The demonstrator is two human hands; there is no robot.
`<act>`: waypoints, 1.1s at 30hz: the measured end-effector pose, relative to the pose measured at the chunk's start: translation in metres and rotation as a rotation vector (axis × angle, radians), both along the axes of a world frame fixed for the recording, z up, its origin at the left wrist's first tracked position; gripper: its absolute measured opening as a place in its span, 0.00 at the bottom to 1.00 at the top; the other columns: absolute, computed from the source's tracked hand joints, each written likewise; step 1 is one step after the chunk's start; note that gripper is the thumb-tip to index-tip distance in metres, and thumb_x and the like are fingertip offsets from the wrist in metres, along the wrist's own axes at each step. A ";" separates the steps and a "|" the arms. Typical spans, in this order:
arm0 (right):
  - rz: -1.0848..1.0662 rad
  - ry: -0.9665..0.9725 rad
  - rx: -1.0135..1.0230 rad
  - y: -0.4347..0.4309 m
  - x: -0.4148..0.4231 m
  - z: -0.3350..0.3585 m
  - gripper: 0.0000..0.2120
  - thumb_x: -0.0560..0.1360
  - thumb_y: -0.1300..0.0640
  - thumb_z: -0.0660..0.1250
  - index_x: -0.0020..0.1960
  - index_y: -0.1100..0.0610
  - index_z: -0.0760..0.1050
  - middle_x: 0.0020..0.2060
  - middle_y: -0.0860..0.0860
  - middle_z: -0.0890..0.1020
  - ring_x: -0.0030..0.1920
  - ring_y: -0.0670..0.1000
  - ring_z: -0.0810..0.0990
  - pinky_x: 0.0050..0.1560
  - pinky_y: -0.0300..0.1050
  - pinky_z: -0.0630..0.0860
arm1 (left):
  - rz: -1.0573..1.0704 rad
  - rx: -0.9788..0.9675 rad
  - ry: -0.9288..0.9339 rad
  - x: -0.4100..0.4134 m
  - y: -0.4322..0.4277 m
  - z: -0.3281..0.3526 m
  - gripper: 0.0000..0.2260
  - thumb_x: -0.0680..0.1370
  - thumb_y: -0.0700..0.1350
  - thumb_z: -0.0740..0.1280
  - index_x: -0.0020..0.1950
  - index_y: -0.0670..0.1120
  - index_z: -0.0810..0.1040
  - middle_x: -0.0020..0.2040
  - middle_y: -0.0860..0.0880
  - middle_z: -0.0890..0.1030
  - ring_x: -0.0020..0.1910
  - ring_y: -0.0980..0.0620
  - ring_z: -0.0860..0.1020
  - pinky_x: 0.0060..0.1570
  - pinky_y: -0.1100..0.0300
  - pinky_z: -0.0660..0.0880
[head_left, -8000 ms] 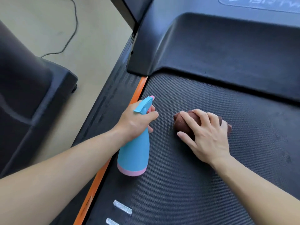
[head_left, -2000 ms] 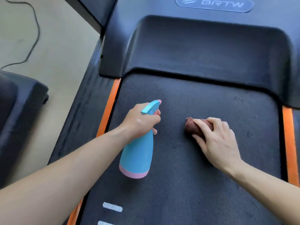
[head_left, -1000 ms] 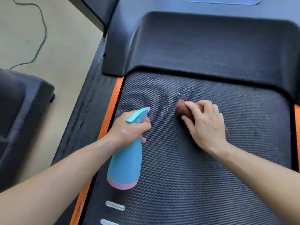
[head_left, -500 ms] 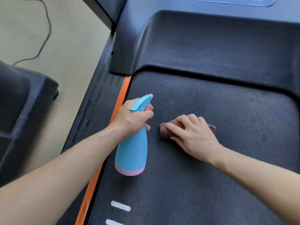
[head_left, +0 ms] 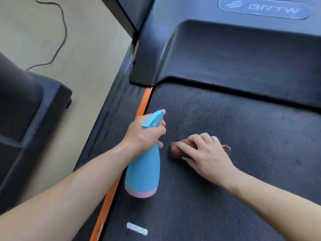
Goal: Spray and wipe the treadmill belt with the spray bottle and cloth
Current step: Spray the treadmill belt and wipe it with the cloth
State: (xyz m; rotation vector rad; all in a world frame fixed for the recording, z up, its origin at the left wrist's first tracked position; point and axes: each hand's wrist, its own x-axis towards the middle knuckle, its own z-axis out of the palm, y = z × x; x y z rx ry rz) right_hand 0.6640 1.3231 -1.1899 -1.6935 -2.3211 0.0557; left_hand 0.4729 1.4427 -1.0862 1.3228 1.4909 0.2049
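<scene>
Entry, wipe pass, left half of belt.

- My left hand (head_left: pixel 145 136) is clenched round the neck of the spray bottle (head_left: pixel 142 173), fingers by the trigger. The bottle hangs tilted over the left edge of the treadmill belt (head_left: pixel 251 140), just inside the orange strip (head_left: pixel 144 101), nozzle pointing forward. I cannot tell whether its base touches the belt.
- The fingers of my right hand (head_left: pixel 205 153) are curled over the bunched brown cloth (head_left: pixel 174 151), pressing it flat on the belt just right of the bottle.

Change: 1 s ago the cloth sat further forward, nearer the motor cover (head_left: pixel 243 54), with 2 damp spots showing just ahead of it. In the last 0.5 s I drew it back toward me and to the left. The damp spots no longer show; the weave there looks evenly dull.

Reading: that spray has probably been worked in, so the front-left patch counts as done. The far right of the belt and the stretch nearest me look untouched. Judged well short of finished. Next likely step: a fresh spray further right, then wipe.
</scene>
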 end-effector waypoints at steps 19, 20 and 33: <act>-0.116 -0.039 0.036 0.042 0.022 -0.008 0.18 0.77 0.41 0.61 0.62 0.48 0.78 0.53 0.54 0.78 0.48 0.61 0.74 0.43 0.57 0.74 | -0.007 0.003 0.014 -0.002 0.005 -0.010 0.03 0.80 0.44 0.71 0.52 0.51 0.83 0.58 0.58 0.85 0.33 0.50 0.87 0.45 0.58 0.77; -0.217 -0.018 0.048 0.061 0.030 -0.009 0.18 0.77 0.41 0.62 0.62 0.47 0.78 0.53 0.55 0.77 0.49 0.61 0.74 0.43 0.58 0.75 | -0.007 -0.001 0.011 -0.002 0.004 -0.011 0.03 0.80 0.44 0.71 0.52 0.51 0.83 0.60 0.61 0.84 0.32 0.50 0.87 0.45 0.58 0.76; 0.023 -0.003 -0.021 -0.014 0.014 -0.002 0.19 0.78 0.41 0.61 0.64 0.47 0.77 0.53 0.53 0.78 0.48 0.59 0.75 0.44 0.55 0.75 | -0.076 0.000 0.015 0.002 -0.005 0.000 0.02 0.80 0.44 0.72 0.50 0.48 0.82 0.52 0.63 0.82 0.32 0.49 0.87 0.45 0.58 0.77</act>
